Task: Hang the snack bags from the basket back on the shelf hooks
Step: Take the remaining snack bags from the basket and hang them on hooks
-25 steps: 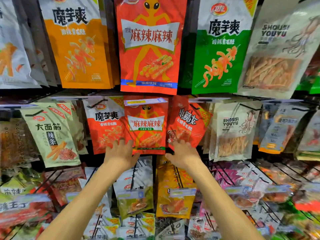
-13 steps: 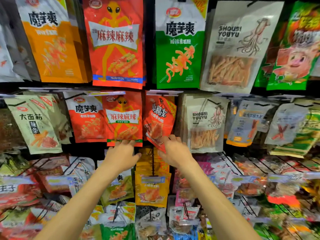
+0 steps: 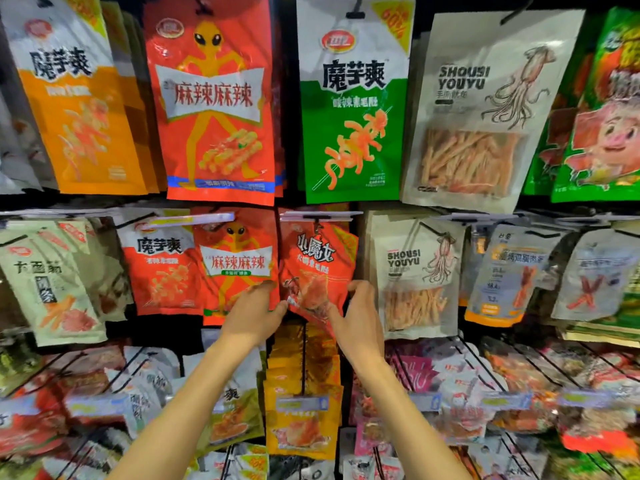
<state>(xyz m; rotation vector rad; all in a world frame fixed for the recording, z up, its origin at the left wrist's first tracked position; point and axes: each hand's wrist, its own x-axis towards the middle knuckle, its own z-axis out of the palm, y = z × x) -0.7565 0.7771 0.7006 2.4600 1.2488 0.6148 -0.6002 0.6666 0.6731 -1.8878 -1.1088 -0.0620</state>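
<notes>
1. Across the whole view runs a shelf [image 3: 485, 215] packed with hanging snack bags, row upon row.
2. Top row, the big ones: an orange bag [image 3: 79, 109] reading 魔芋爽, a red alien bag [image 3: 214, 105] reading 麻辣麻辣, a green bag [image 3: 353, 109] also reading 魔芋爽, and a pale squid bag [image 3: 481, 109] printed SHOUSI YOUYU.
3. Middle row, smaller: a small alien bag [image 3: 235, 261] and a small squid bag [image 3: 415, 271], same lettering.
4. Between those two hangs the small red bag [image 3: 318, 265], lettered 小魔女, tilted, its top just under the price tag [image 3: 320, 216].
5. The left hand [image 3: 256, 313] pinches its lower left edge; the right hand [image 3: 360, 317] curls round its lower right corner.
</notes>
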